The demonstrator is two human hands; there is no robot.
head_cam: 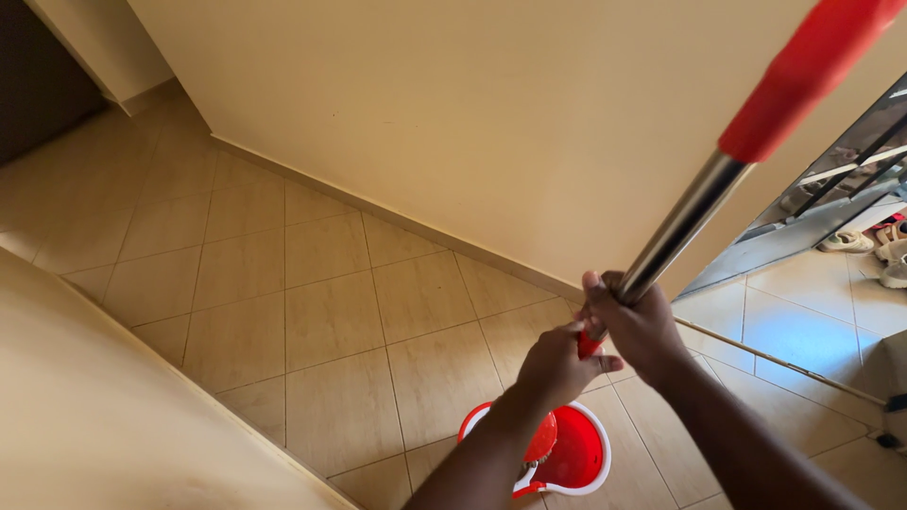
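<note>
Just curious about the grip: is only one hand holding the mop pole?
No, both the left hand and right hand clasp the mop pole above the red bucket.

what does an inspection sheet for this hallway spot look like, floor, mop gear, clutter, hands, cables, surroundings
surface: beige tiled floor, bare where it shows.
job's things: mop handle, a metal pole with a red grip at the top, slanting down into a red and white mop bucket on the floor; the mop head is hidden behind the hands.
clutter: shoes lying past the doorway at the right.
grippers: left hand and right hand both closed around the handle, close together, the right one higher.
cables: nothing seen.
surroundings: cream wall with a skirting strip, a dark opening at the top left, a metal door frame at the right.
</note>
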